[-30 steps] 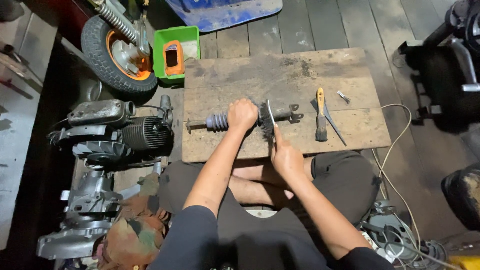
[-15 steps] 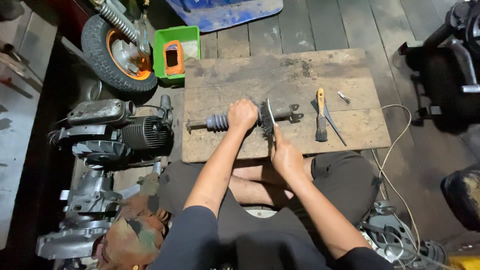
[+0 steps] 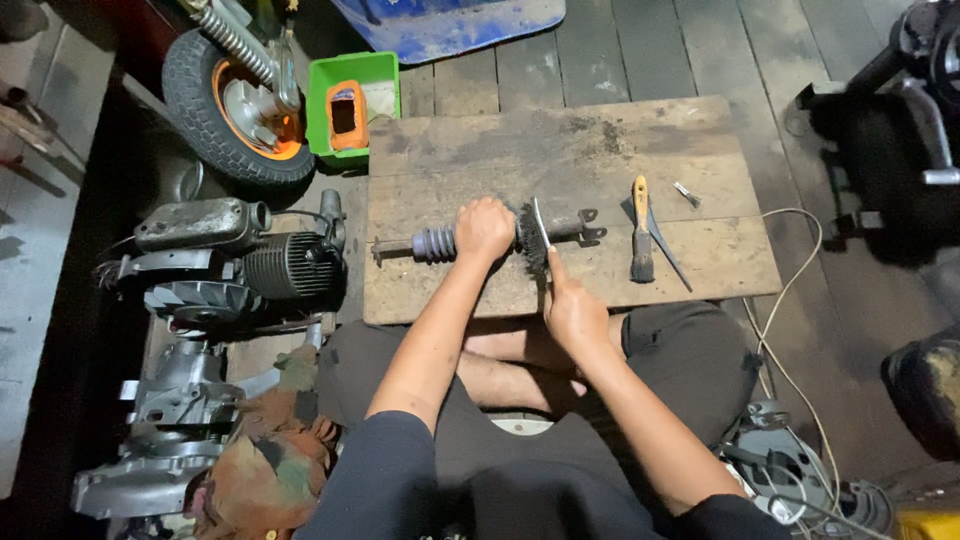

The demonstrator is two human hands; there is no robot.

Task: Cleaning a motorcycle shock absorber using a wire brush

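Left hand [image 3: 485, 229] clenched around shaft [image 3: 565, 229], which lies lengthwise across middle of board [image 3: 560, 150]; ribbed boot [image 3: 434, 244] just left of fist, bracket end [image 3: 590, 228] to right. Right hand [image 3: 571, 310] grips thin blade [image 3: 541, 228], index finger extended along it, blade set against greasy dark mass beside left fist. Brush [image 3: 641, 228] and scissors-like tool [image 3: 664, 246] lie on board, right of shaft. Engine [image 3: 235, 262] on floor, left of board.

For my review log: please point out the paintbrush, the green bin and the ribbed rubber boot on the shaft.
paintbrush [image 3: 641, 228]: head view, on its handle above the bristles.
green bin [image 3: 322, 85]: head view, on its left wall.
ribbed rubber boot [image 3: 433, 244]: head view, mid-ribs, left of the left hand [image 3: 486, 229].
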